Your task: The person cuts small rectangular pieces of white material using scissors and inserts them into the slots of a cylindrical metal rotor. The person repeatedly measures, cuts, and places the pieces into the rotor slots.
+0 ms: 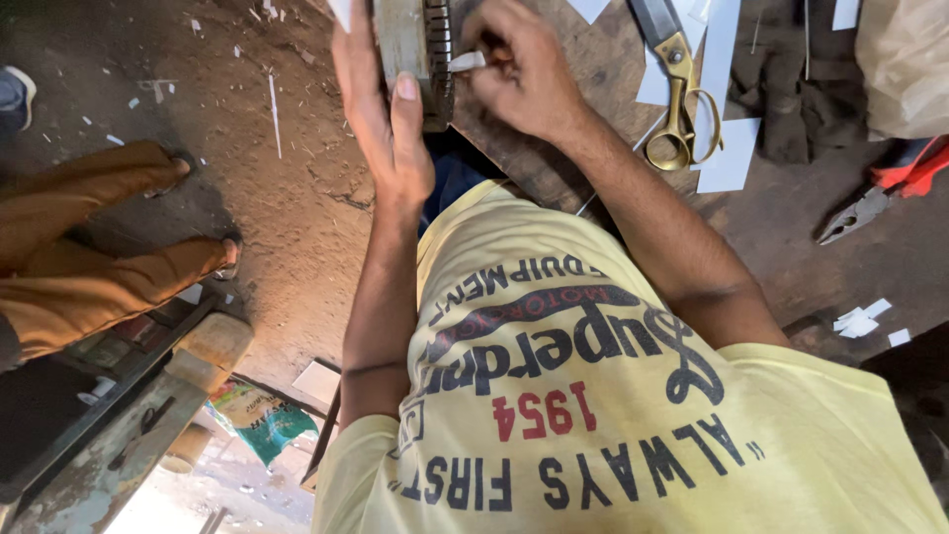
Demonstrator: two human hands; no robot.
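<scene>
My left hand (384, 119) lies flat along the side of a grey metal block (410, 40) with a ridged edge, thumb pressed on its face, holding it upright at the top of the view. My right hand (524, 69) pinches a small white piece (467, 61) against the block's ridged edge. The top of the block is cut off by the frame. Both arms reach out from my yellow printed t-shirt (613, 415) over a dark wooden worktop (791, 247).
Brass-handled scissors (677, 99), white paper scraps (732, 158), a dark cloth (801, 89) and red-handled pliers (880, 198) lie on the worktop at right. Another person's legs in brown trousers (89, 257) stand on the dirt floor at left, beside a wooden bench (148, 396) and green bag (262, 420).
</scene>
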